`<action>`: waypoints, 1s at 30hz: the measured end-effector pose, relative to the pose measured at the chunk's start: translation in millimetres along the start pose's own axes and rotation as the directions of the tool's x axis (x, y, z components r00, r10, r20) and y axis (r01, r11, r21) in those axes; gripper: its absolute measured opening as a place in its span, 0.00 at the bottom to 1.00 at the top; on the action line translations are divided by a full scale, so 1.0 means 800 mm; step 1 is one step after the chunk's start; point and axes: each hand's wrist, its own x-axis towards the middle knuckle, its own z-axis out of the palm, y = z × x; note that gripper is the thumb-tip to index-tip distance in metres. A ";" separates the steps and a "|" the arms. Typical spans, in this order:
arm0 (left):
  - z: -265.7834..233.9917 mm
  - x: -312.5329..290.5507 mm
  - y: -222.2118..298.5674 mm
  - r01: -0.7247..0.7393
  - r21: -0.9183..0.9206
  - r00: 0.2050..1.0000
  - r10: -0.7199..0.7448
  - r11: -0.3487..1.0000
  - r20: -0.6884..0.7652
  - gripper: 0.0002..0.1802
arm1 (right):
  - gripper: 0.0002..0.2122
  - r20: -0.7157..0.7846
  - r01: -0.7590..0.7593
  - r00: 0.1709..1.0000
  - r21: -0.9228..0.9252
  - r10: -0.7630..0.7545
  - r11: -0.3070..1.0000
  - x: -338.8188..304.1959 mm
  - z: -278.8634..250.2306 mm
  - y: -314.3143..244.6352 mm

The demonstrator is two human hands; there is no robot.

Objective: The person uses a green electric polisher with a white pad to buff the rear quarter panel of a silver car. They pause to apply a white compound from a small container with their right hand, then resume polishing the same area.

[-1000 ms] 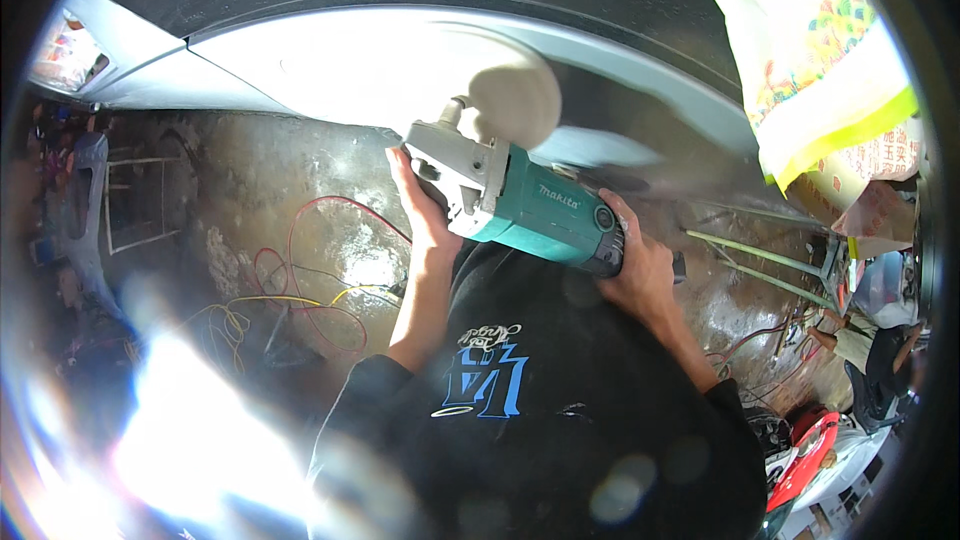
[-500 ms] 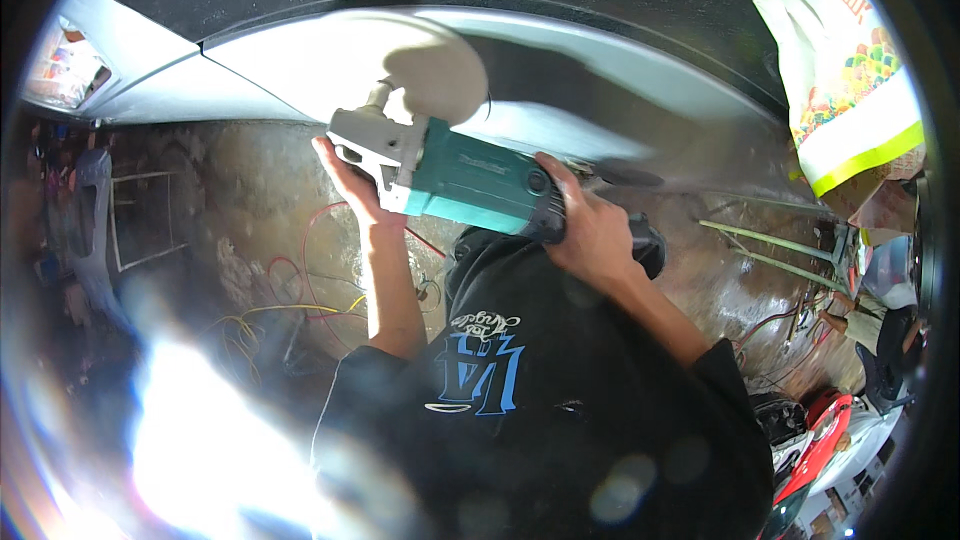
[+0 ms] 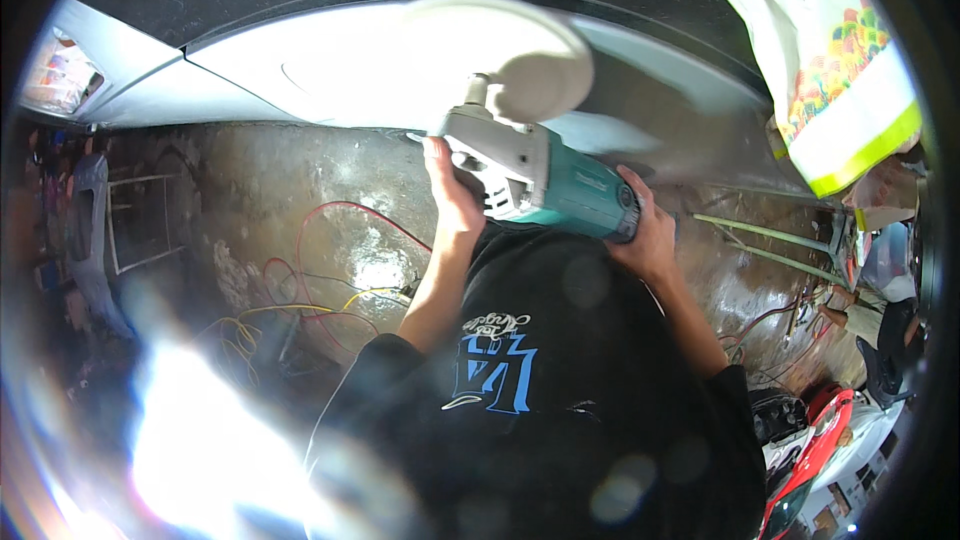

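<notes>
Both left hand [image 3: 455,202] and right hand [image 3: 650,237] curl fingers [image 3: 637,190] round a teal, grey-headed polisher [image 3: 572,183] with a round cream disc [image 3: 522,52]

White panel [image 3: 300,75]: overexposed on the left, its detail burnt out; a dark, soft-edged shadow falls on its right.
Round pad [image 3: 508,38]: half glaring, half shaded, its left edge lost in the brightness.
Floor [image 3: 270,180]: dim, with bright glints.
Black shirt [image 3: 600,360]: hazy, pale flare spots over it.
Lower left: white glare with coloured fringes.
Rim: dark, straight edges bent.
</notes>
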 end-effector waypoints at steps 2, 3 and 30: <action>-0.006 -0.007 -0.018 -0.019 -0.080 0.998 0.023 0.997 0.053 0.37 | 0.42 -0.025 0.025 0.999 0.024 -0.025 0.999 -0.013 0.003 0.013; -0.005 -0.008 -0.026 -0.045 -0.098 0.991 0.057 0.994 0.119 0.36 | 0.41 -0.050 0.019 0.999 0.027 -0.018 0.999 -0.016 0.004 0.016; -0.205 0.103 0.122 -0.123 -0.190 0.992 0.123 0.974 -0.011 0.38 | 0.41 0.424 0.001 0.905 -0.041 0.016 0.999 0.082 0.105 -0.196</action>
